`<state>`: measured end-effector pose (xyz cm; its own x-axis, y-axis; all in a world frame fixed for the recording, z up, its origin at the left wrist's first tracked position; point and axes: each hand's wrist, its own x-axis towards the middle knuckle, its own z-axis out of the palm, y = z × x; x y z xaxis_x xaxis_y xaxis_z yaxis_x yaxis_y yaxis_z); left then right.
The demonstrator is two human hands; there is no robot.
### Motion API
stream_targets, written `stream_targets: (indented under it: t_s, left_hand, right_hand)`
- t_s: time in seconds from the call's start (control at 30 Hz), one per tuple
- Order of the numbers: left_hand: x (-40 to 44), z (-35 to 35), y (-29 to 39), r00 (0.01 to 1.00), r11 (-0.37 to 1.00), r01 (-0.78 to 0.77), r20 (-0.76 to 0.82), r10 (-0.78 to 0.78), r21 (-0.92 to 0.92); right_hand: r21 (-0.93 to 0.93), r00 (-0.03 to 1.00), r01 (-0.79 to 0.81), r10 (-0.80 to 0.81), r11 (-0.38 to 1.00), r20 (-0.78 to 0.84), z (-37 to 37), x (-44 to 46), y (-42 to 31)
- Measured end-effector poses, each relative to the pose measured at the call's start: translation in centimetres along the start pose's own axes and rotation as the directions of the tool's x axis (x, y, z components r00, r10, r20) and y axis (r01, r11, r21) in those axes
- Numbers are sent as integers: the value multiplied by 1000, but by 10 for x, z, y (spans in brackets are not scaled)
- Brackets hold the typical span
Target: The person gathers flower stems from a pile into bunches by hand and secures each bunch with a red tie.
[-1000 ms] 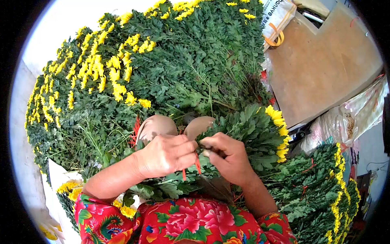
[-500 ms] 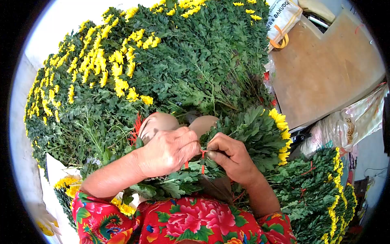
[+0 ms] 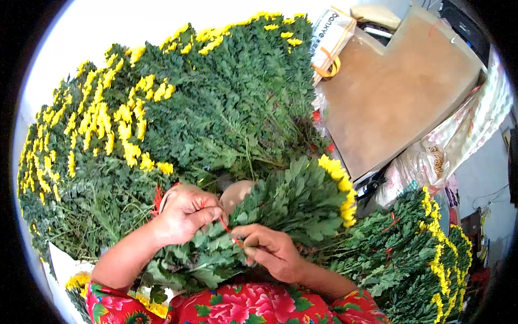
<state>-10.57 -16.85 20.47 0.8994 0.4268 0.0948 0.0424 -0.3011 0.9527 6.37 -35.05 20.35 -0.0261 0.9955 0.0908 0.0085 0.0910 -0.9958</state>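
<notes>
Two bare hands, one person's, at work above the lap, in red floral clothing [image 3: 259, 305].

Left hand [image 3: 189, 213]: fingers curled in, thumb pressed to forefinger, gripping one end of a red tie [image 3: 225, 224].

Right hand [image 3: 272, 251]: thumb and forefinger pinched together on the same tie, lower down; remaining fingers bent.

Red tie: one, thin, stretched slantwise between the two hands, over the leaves. Whether it encircles the stems cannot be told.

Bunch of yellow flowers [image 3: 288, 202]: one, lying across the lap, leafy part beside the hands, blooms in a curved row at its right end.

Red strands [image 3: 157, 200]: one tuft, near the left wrist.

Large heap of flowers [image 3: 226, 108]: beyond the hands, broad and dense, many yellow blooms, mostly toward the left and far edges.

Second heap of flowers [image 3: 394, 245]: to the right, blooms along the outer edge, several red ties among the leaves.

Brown board [image 3: 402, 92]: one, notched, upper right. White bag [image 3: 330, 38] with orange handle: beside its left edge. Clear plastic bag [image 3: 407, 175]: below the board.
</notes>
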Motion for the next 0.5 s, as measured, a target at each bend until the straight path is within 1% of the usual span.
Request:
stream_targets:
  t_s: [0.03, 0.07, 0.1, 0.17, 0.2, 0.23, 0.27, 0.33, 0.37, 0.4, 0.43, 0.47, 0.5]
  left_hand:
    - [0, 3, 0, 995, 969, 104, 29, -100, -225]
    - [0, 6, 1, 977, 874, 215, 82, -199, -435]
    - [3, 5, 5, 931, 757, 362, 177, -318, -544]
    - [11, 4, 18, 930, 749, 367, 186, -318, -552]
    - [14, 4, 20, 931, 738, 363, 191, -310, -569]
    - [15, 6, 15, 947, 819, 322, 143, -289, -476]
    - [14, 8, 15, 939, 815, 339, 113, -326, -469]
    - [11, 14, 14, 931, 835, 335, 18, -364, -438]
    - [10, 14, -2, 915, 771, 347, 11, -404, -534]
    - [8, 16, -18, 899, 705, 341, -3, -438, -621]
    - [8, 24, -19, 862, 618, 325, -45, -505, -716]
    - [7, 25, -18, 846, 549, 332, -14, -532, -767]
    - [9, 28, -26, 868, 522, 289, -10, -496, -802]
  right_hand:
    - [148, 994, -107, 107, 983, 9, 2, 2, 1]
    - [151, 995, -98, 98, 984, 8, -1, 4, 1]
    - [110, 996, -80, 75, 991, 48, -4, 8, 2]
    - [31, 993, -19, 15, 999, 116, -11, 18, 3]
    - [30, 994, -55, 51, 998, 101, -13, 22, -5]
    - [-51, 996, 29, -24, 998, 83, -17, 26, -3]
    - [-125, 993, 103, -94, 987, 75, -18, 27, 0]
    - [-282, 993, 89, -61, 955, 104, -22, 23, 6]
    - [-357, 994, 83, -54, 931, 91, -23, 18, 13]
    - [-291, 996, 60, -39, 955, 76, -26, 12, 26]
    - [-255, 998, -10, 26, 967, 60, -27, 7, 28]
    - [-227, 996, -73, 83, 971, 33, -29, 5, 28]
    - [-173, 987, -159, 163, 972, 9, -30, 3, 27]
